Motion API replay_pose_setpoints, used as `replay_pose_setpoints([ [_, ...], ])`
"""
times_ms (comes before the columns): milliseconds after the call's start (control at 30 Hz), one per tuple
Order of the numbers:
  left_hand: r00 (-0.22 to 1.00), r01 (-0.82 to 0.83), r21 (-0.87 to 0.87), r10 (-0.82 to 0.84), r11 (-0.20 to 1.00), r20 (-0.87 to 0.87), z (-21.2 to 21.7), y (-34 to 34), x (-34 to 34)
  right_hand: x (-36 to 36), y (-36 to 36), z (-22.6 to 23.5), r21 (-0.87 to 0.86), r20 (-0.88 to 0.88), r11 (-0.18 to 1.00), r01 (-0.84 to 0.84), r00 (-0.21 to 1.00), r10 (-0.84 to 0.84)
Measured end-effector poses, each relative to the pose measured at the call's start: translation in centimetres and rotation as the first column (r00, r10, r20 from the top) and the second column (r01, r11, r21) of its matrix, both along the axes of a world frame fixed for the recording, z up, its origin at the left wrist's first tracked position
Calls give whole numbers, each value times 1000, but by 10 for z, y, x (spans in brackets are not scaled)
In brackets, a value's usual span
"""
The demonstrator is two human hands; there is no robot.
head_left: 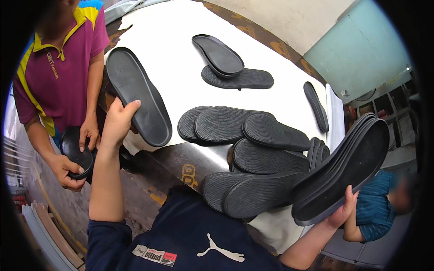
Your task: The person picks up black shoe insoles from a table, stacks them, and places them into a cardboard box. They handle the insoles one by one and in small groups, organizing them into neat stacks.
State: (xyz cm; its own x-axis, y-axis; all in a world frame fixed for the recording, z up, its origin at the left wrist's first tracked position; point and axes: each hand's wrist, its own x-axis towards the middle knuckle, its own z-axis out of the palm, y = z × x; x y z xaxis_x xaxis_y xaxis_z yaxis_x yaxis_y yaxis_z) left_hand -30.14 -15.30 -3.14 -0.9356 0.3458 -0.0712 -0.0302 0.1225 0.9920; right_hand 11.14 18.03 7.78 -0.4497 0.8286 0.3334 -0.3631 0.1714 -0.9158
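My left hand (118,121) grips a single black shoe sole (140,97) by its edge, thumb on the smooth inner face, held up at the table's left side. In my right hand (344,210) rests a nested stack of black shoe soles (343,171), raised at the right with its hollow inner side showing. Between my hands, several black soles lie tread up in overlapping rows, among them a sole (275,132) and a nearer sole (257,196). Farther back, one upturned sole (221,54) leans over another tread-up sole (239,79).
A white sheet (172,58) covers much of the dark table (181,162). A narrow sole (316,106) lies near its right edge. At left, a person in a purple shirt (68,86) holds a black sole (77,153). Another person in a teal shirt (375,205) is at lower right.
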Motion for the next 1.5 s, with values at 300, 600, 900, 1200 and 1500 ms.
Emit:
replay_pose_setpoints([
  [300,705,-105,-543,-323,833,-632,30,91,21,52,1,-28,-429,-96,881,198,960,-263],
  [600,254,475,-762,-898,439,-359,8,233,79,88,-41,-45,-280,-21,875,394,909,-416],
  [900,367,537,-667,-855,516,-366,3,226,88,136,-34,-41,-176,40,853,491,869,-493],
  [1200,393,214,-74,-155,974,-906,56,256,102,173,1,-51,-251,-30,907,338,934,-357],
  [1500,568,-60,-122,-66,991,-821,247,130,20,174,18,-46,-387,4,910,149,987,-160],
])
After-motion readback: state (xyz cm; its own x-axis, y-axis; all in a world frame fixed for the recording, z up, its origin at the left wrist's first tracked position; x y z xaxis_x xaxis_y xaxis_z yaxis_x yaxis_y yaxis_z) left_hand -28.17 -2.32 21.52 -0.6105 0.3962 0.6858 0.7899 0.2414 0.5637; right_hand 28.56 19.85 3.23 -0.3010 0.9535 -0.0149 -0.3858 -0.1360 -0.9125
